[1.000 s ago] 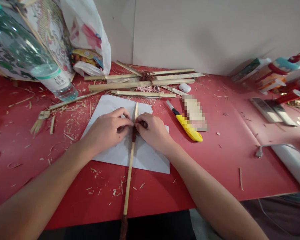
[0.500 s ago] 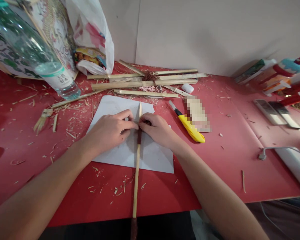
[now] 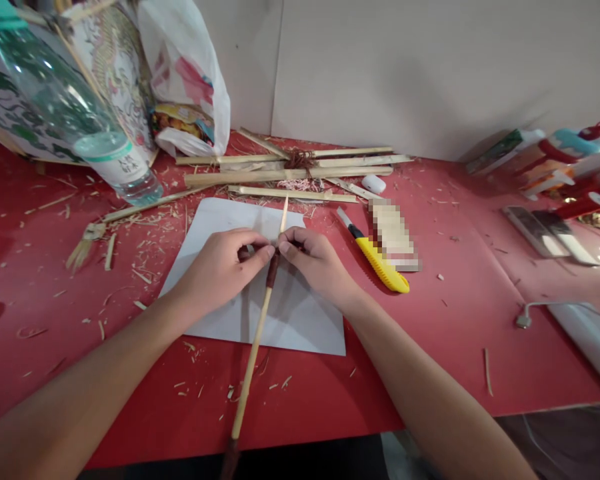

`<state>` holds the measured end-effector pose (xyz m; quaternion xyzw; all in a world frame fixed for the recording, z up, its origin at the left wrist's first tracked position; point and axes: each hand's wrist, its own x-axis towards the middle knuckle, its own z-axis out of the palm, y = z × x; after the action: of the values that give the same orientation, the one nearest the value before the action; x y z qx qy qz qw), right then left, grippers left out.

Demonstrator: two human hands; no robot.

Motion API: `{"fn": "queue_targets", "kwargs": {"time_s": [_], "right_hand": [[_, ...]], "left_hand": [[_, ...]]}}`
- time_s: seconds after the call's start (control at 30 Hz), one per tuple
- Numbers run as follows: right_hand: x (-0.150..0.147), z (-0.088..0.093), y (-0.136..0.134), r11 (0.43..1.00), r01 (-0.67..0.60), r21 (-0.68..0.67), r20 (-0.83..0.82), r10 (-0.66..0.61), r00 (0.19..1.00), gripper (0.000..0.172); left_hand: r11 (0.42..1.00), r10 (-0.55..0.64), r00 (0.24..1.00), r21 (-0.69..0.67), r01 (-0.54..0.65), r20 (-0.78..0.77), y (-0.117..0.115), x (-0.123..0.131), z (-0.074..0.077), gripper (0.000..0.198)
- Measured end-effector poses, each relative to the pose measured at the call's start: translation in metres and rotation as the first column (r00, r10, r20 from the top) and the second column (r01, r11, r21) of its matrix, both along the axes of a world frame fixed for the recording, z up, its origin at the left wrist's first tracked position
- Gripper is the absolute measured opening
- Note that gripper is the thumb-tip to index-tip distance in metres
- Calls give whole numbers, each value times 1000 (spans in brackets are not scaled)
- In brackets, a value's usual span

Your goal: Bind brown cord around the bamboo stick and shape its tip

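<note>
A slim bamboo stick [image 3: 254, 350] with a pale pointed tip runs from the table's near edge up over a white sheet [image 3: 310, 327]. Brown cord [image 3: 271, 272] is wound around it just below my fingers, and a second brown wrapping [image 3: 231, 453] covers its near end. My left hand [image 3: 230, 257] pinches at the stick from the left with thumb and fingers. From the right, my right hand [image 3: 314, 257] grips it between thumb and curled forefinger, just under the bare tip. Any loose cord end between the fingertips is hidden. A yellow utility knife [image 3: 380, 262] lies right of the sheet, blade out.
Split bamboo strips [image 3: 290, 175] lie along the back, beside a white earphone case [image 3: 374, 183]. At left stand a plastic bottle [image 3: 117, 160], a plastic bag [image 3: 180, 60] and a brush [image 3: 87, 243]. Shavings litter the red table [image 3: 460, 347]. A cable plug [image 3: 523, 321] lies at right.
The stick has tilted, its near end swinging left and its tip shifting slightly right. My left fingers have closed in, the thumb now lying against the stick. The view has shifted slightly.
</note>
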<state>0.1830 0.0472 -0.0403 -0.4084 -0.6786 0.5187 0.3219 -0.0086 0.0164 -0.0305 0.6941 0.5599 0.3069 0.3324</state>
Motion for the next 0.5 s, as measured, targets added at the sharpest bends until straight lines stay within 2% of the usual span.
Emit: {"fn": "queue_targets", "kwargs": {"time_s": [0.2, 0.5], "right_hand": [[-5, 2, -7, 999, 36, 16, -98, -34, 995, 17], [-4, 5, -10, 998, 26, -64, -147, -35, 989, 20]], "left_hand": [[972, 31, 953, -231, 42, 302, -3, 3, 8, 23], [861, 204, 830, -498, 100, 519, -5, 7, 10, 18]]}}
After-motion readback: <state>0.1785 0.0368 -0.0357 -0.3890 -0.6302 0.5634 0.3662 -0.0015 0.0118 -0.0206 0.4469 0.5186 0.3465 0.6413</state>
